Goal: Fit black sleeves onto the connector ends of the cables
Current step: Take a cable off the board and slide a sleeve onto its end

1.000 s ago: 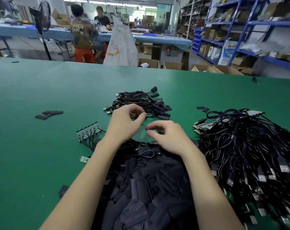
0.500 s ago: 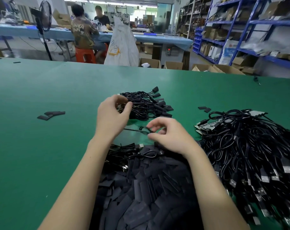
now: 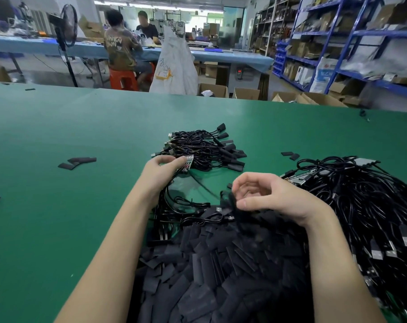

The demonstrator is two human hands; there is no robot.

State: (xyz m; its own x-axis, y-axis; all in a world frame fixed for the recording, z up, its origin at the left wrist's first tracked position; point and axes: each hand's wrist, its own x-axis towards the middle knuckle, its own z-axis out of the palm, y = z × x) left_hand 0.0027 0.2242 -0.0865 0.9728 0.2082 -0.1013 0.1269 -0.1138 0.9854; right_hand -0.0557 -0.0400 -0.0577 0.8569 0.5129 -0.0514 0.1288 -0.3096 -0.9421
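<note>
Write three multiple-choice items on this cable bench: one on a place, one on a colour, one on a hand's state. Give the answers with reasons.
1. Where does the big loose heap of black cables with silver plugs lie?
A. To the person's right
B. To the person's far left
C. On the blue shelves

2. What colour is the flat table mat?
A. Grey
B. Green
C. Orange

3. What is the left hand doing?
A. Lying flat and empty
B. Hanging off the table
C. Gripping a small circuit board on a cable end

Answers:
1 A: the heap sits beyond the right hand, at the right edge of the view.
2 B: green shows all around the pile of flat black sleeves.
3 C: the curled fingers pinch the board beside the small sleeved bundle.
</note>
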